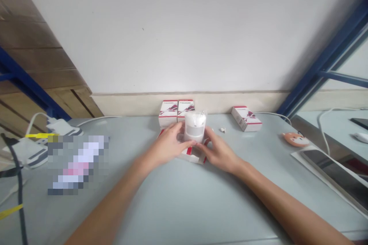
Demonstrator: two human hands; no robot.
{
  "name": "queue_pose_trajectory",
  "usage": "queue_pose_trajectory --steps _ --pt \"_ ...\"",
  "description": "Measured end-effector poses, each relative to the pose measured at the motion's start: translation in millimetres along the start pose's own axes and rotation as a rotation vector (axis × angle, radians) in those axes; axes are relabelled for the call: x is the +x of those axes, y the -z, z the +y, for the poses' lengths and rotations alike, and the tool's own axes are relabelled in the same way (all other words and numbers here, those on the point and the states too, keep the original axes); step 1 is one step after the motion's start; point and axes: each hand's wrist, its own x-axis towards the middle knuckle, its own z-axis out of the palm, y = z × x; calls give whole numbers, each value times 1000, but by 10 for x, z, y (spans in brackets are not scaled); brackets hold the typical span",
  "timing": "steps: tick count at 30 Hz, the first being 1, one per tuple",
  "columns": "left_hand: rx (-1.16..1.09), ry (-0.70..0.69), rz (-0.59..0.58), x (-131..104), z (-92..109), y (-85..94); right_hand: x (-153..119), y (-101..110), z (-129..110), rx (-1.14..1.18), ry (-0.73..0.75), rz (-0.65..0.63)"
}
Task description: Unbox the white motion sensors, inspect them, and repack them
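Observation:
A white motion sensor (194,128) in a clear plastic bag stands upright between my two hands. My left hand (169,141) is closed on its left side, with the thumb across the lower front. From the right, my right hand (220,149) grips it too, and the two thumbs nearly meet below it. Under and just in front of the sensor lies a red and white carton (193,157), partly covered by my hands. Right of the sensor, a small white piece (223,130) rests on the table.
Red and white boxes (168,111) stand against the wall, and another box (247,118) lies to the right. An orange animal-face pouch (295,139) and a dark flat device (333,172) lie on the right. Power strips (64,128) and cables occupy the left, beside a blurred-out item (79,164).

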Motion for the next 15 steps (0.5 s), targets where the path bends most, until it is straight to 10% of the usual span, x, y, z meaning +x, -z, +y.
queue_pose_trajectory --steps 8,15 --pt "-82 135 23 -68 165 -86 -16 1 46 -38 89 58" --pt "-665 214 92 -34 280 -60 15 -16 -56 185 73 389"
